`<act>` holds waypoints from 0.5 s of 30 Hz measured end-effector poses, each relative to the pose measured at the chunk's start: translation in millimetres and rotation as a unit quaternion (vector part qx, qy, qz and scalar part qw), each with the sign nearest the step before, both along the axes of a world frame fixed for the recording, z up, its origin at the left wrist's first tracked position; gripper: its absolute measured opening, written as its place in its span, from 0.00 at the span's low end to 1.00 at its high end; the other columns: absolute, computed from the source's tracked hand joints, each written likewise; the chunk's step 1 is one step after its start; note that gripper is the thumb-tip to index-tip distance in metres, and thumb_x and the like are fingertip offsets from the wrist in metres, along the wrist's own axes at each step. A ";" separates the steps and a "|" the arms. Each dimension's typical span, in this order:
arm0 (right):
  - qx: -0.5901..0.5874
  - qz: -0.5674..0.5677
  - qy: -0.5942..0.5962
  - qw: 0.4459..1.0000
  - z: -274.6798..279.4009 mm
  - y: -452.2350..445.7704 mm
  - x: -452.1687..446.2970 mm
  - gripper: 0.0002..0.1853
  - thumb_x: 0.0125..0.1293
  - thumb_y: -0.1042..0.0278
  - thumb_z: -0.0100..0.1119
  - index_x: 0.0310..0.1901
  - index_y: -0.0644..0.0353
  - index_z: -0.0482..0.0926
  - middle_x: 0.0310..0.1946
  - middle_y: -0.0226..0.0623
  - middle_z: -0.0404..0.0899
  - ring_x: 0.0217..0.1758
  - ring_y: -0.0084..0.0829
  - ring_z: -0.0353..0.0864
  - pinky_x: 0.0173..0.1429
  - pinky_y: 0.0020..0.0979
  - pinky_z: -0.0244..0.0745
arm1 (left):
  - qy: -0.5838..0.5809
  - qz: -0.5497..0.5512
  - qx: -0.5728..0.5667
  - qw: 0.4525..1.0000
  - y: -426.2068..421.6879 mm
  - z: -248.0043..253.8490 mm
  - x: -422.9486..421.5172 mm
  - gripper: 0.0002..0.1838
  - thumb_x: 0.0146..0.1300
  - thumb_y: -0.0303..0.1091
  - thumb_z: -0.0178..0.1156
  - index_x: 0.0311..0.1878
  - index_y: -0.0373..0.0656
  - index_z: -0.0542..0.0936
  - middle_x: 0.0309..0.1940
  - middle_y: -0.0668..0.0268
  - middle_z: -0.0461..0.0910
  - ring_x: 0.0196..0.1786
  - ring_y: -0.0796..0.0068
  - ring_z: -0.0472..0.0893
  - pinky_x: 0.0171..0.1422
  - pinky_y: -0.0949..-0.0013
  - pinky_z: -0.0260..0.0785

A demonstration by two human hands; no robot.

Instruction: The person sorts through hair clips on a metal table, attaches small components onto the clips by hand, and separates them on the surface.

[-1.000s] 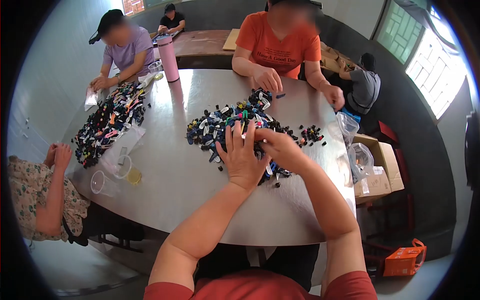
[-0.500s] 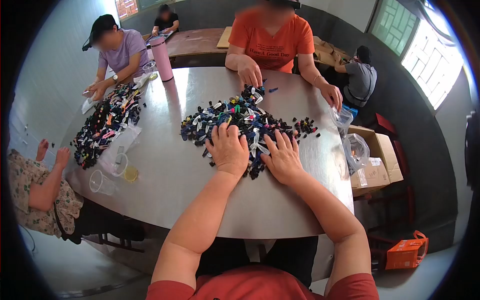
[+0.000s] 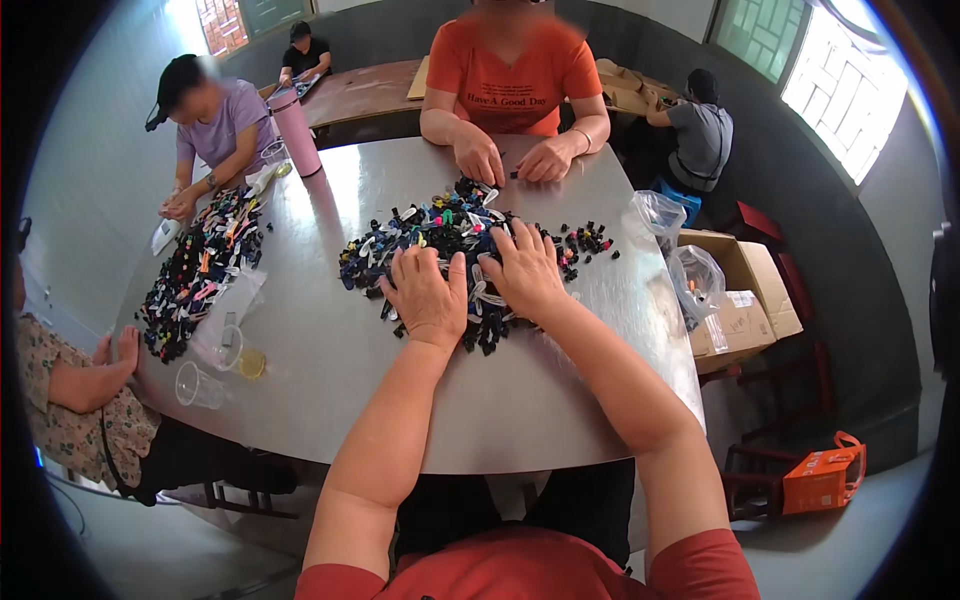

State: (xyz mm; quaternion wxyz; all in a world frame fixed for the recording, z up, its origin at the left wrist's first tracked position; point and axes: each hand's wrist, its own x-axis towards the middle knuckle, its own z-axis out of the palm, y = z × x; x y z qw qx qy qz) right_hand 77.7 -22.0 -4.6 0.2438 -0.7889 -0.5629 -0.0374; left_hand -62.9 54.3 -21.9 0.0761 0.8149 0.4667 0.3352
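A heap of small clips and black pieces (image 3: 465,225) lies on the metal table (image 3: 350,400), with white, blue, green and pink among the dark ones. My left hand (image 3: 428,297) rests on the near left part of the heap, fingers apart, palm down. To its right, my right hand (image 3: 525,272) lies spread over the near right part. Neither hand grips a piece that I can see; what lies beneath the palms is hidden. Loose black pieces (image 3: 590,238) are scattered at the heap's right side.
Across the table a person in orange (image 3: 515,80) has both hands by the heap's far edge. At left are a second heap (image 3: 200,262), a pink bottle (image 3: 296,135), plastic cups (image 3: 200,386) and two people. Cardboard box (image 3: 735,290) and plastic bags stand right.
My hands were close together over the heap, then parted and came down flat; my right hand has since moved further onto the pieces. The person in orange brought both hands together.
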 end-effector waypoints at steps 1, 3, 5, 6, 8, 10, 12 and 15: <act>-0.017 -0.038 0.003 0.999 -2.0 6.7 5.4 0.34 0.73 0.44 0.51 0.73 0.55 0.66 0.73 0.56 0.62 0.78 0.57 0.57 0.80 0.54 0.49 | -0.008 -0.009 0.039 0.999 -2.0 -1.8 0.8 0.24 0.75 0.58 0.50 0.56 0.48 0.76 0.66 0.58 0.71 0.76 0.51 0.63 0.76 0.31 0.47; -0.032 -0.077 0.008 0.996 -7.2 14.8 8.4 0.36 0.71 0.38 0.49 0.74 0.51 0.66 0.74 0.54 0.62 0.78 0.57 0.57 0.79 0.57 0.48 | 0.003 -0.017 0.031 0.999 -4.3 -2.1 1.6 0.26 0.75 0.60 0.48 0.59 0.48 0.76 0.68 0.56 0.70 0.76 0.50 0.62 0.76 0.31 0.47; -0.037 -0.050 0.008 0.998 -16.8 17.6 0.7 0.34 0.73 0.43 0.47 0.75 0.51 0.63 0.75 0.57 0.60 0.79 0.61 0.55 0.79 0.57 0.49 | 0.030 -0.031 -0.014 0.999 -3.8 -0.9 1.8 0.33 0.76 0.64 0.42 0.68 0.48 0.74 0.73 0.54 0.66 0.78 0.49 0.60 0.77 0.31 0.45; -0.033 -0.033 0.018 0.999 -18.2 16.6 -7.5 0.33 0.74 0.45 0.47 0.76 0.52 0.62 0.75 0.58 0.59 0.79 0.63 0.55 0.80 0.57 0.50 | 0.031 -0.032 -0.015 0.999 -2.0 -2.0 1.7 0.33 0.76 0.64 0.42 0.68 0.48 0.74 0.73 0.54 0.66 0.78 0.49 0.60 0.77 0.31 0.45; 0.011 -0.005 0.025 1.000 -20.0 12.8 -22.7 0.31 0.74 0.49 0.48 0.73 0.58 0.65 0.72 0.61 0.61 0.76 0.64 0.58 0.78 0.56 0.53 | -0.016 -0.059 -0.040 0.997 1.4 -3.8 1.0 0.36 0.74 0.68 0.41 0.69 0.48 0.73 0.74 0.53 0.65 0.79 0.49 0.59 0.77 0.30 0.45; 0.004 0.013 0.028 1.000 -11.5 5.5 -35.5 0.30 0.75 0.56 0.47 0.74 0.61 0.62 0.73 0.62 0.60 0.78 0.66 0.55 0.81 0.55 0.51 | -0.026 -0.069 -0.059 0.996 2.2 -1.8 -0.2 0.37 0.74 0.68 0.40 0.70 0.49 0.73 0.75 0.52 0.63 0.79 0.49 0.58 0.78 0.31 0.43; 0.023 0.049 0.018 0.998 -18.6 7.2 -38.6 0.29 0.75 0.59 0.46 0.73 0.64 0.62 0.72 0.62 0.62 0.77 0.64 0.56 0.81 0.54 0.51 | -0.058 -0.084 -0.075 0.992 2.8 -1.8 -1.3 0.36 0.74 0.67 0.41 0.70 0.49 0.74 0.75 0.52 0.64 0.79 0.49 0.58 0.78 0.31 0.41; 0.063 0.124 0.075 0.987 -13.6 -4.6 -44.6 0.27 0.74 0.65 0.47 0.71 0.69 0.63 0.69 0.61 0.65 0.76 0.61 0.59 0.81 0.52 0.53 | -0.072 -0.096 -0.078 0.990 1.5 3.1 -4.5 0.35 0.74 0.66 0.42 0.68 0.48 0.76 0.74 0.53 0.65 0.79 0.50 0.58 0.78 0.31 0.40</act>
